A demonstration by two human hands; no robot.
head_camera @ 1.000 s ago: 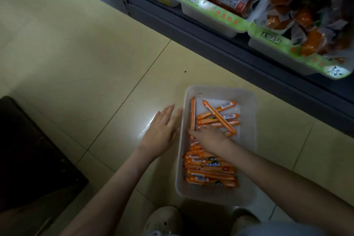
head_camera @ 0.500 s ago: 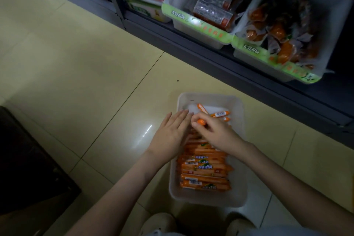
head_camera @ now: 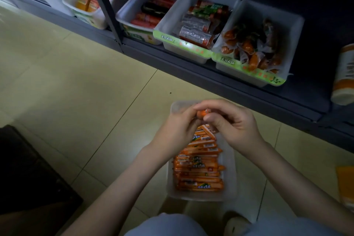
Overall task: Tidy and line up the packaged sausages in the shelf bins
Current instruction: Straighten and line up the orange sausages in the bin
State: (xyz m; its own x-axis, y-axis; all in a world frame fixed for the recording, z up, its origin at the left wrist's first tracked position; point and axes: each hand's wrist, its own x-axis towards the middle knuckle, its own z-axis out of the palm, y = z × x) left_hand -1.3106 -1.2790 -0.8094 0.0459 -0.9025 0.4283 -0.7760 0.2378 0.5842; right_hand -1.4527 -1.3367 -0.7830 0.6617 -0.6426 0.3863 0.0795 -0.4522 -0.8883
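A translucent white bin (head_camera: 229, 182) sits on the floor tiles in front of me. Orange packaged sausage sticks (head_camera: 199, 168) lie side by side across it in a stack. Over the bin's far end, my left hand (head_camera: 176, 130) and my right hand (head_camera: 233, 124) meet, fingers curled round a small bunch of orange sausages (head_camera: 202, 114). Only the ends of that bunch show between the fingers. The far part of the bin is hidden behind both hands.
A dark low shelf (head_camera: 191, 67) runs along the back with several white bins of packaged sausages, such as one (head_camera: 193, 25) and another (head_camera: 252, 48). A dark object (head_camera: 28, 168) lies at the left. An orange-and-white package (head_camera: 344, 74) stands at the right edge.
Both hands gathered the loose sausages from the bin's far end and lifted them together. My left hand moved from the floor beside the bin onto the bunch. The view tilted up toward the shelf.
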